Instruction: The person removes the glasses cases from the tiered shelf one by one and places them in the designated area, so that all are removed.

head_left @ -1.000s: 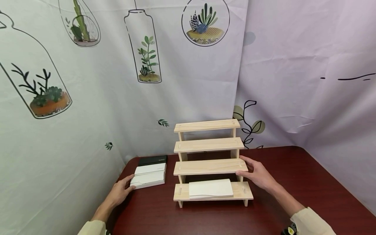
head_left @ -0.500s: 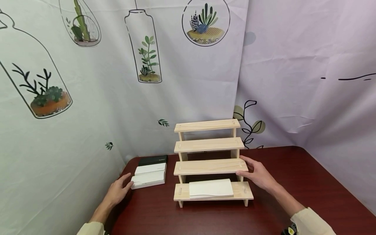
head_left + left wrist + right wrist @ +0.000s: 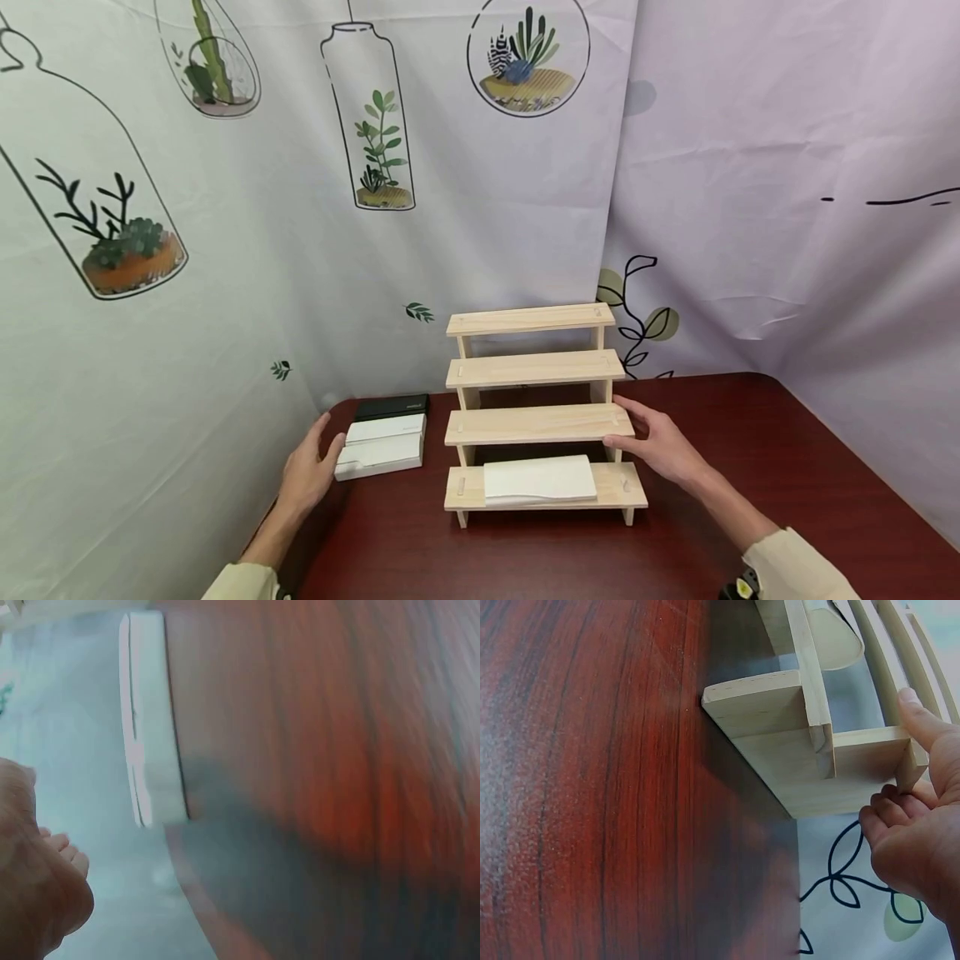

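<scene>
A four-step display shelf (image 3: 536, 426) of pale wood stands on the table. My right hand (image 3: 663, 448) grips its right end at the second step from the bottom. In the right wrist view the thumb lies on the step's edge and the fingers (image 3: 892, 808) curl behind the side panel. On the lowest step lies a white folded item (image 3: 540, 481), soft-looking with rounded ends. My left hand (image 3: 307, 471) is at the left, fingers straight and spread, holding nothing. Its thumb overlaps the near corner of flat white boxes (image 3: 381, 452) in the head view.
A flat black box (image 3: 392, 407) with small lettering lies behind the white boxes. The dark red table (image 3: 525, 562) has a rounded far right corner. White cloth (image 3: 480, 242) printed with plants in jars hangs behind and to the left.
My left hand has let go of the white boxes' near left corner and risen slightly, its fingers straightening. The right hand and the display shelf stay in place.
</scene>
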